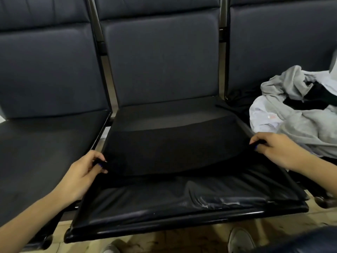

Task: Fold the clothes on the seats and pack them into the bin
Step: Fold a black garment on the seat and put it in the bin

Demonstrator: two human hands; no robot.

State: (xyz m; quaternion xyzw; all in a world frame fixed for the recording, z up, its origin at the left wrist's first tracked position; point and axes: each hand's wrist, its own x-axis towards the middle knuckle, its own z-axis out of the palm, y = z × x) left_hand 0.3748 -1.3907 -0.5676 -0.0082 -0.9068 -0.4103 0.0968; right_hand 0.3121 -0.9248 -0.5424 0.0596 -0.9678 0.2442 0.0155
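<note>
A black garment (173, 147) lies spread flat across the middle seat (182, 203). My left hand (85, 176) pinches its near left corner. My right hand (279, 148) pinches its near right corner at the seat's right edge. The cloth is stretched between both hands. A heap of grey, white and black clothes (299, 110) sits on the right seat, just behind my right hand. No bin shows in this view.
The left seat (42, 152) is bare black leather. Dark padded backrests (162, 59) stand behind all three seats. Tiled floor and two light shoes (240, 240) show below the middle seat's front edge.
</note>
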